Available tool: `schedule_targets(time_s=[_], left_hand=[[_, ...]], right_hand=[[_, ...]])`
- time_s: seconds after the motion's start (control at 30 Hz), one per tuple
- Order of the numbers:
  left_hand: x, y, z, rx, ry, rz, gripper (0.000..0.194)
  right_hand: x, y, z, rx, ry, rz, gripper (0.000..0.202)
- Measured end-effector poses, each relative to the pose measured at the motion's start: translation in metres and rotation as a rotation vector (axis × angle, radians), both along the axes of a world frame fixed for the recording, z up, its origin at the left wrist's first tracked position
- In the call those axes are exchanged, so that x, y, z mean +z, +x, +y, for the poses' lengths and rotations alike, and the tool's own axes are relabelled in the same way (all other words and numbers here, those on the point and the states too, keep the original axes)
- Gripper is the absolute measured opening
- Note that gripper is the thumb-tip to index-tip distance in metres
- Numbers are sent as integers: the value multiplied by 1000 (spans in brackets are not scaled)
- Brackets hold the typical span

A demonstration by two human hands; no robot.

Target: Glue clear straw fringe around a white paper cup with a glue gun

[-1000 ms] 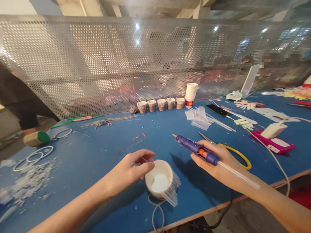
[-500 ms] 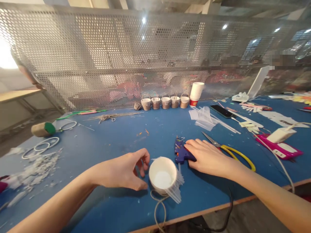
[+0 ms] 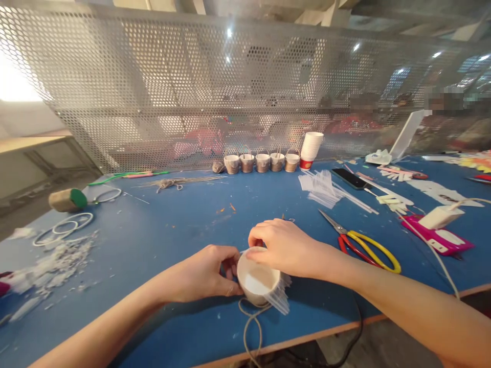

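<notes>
Your white cup (image 3: 255, 287) stands upright near the worktop's (image 3: 184, 225) front edge — smooth, round, open-mouthed — with flat translucent strips (image 3: 279, 299) fanning from its side and thin cord (image 3: 261, 332) looping below. Your left hand (image 3: 205, 272) curves half-open at its left side, grip unclear; your right hand (image 3: 286, 249) pinches the far rim, thumb inside.

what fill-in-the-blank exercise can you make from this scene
The left hand is to the ____ of the white cup, not to its right.
The right hand is at the cup's ____ rim, not its near one.
The scissors have one red handle and one ____ handle.
Left of the stacked cups stand ____ small buckets in a row.

Missing words: left; far; yellow; five.
</notes>
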State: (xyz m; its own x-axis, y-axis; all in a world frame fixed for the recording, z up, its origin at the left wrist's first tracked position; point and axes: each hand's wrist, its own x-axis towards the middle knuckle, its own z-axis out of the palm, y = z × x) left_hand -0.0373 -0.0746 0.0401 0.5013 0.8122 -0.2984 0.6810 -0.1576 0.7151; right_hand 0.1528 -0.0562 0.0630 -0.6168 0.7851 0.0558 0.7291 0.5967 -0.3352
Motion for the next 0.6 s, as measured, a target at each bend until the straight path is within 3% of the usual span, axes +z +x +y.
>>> schedule_targets(time_s=[0.3,0.5,0.6], left_hand=[[-2,-2,0,4,16,-8,17],[0,0,-3,-2,49,2,19],[1,1,-3,-9,53,8,19]], right_hand=[[-8,0,5,14,46,-67,11],[3,11,1,55,-75,-62,17],[9,19,-2,9,-96,-7,21]])
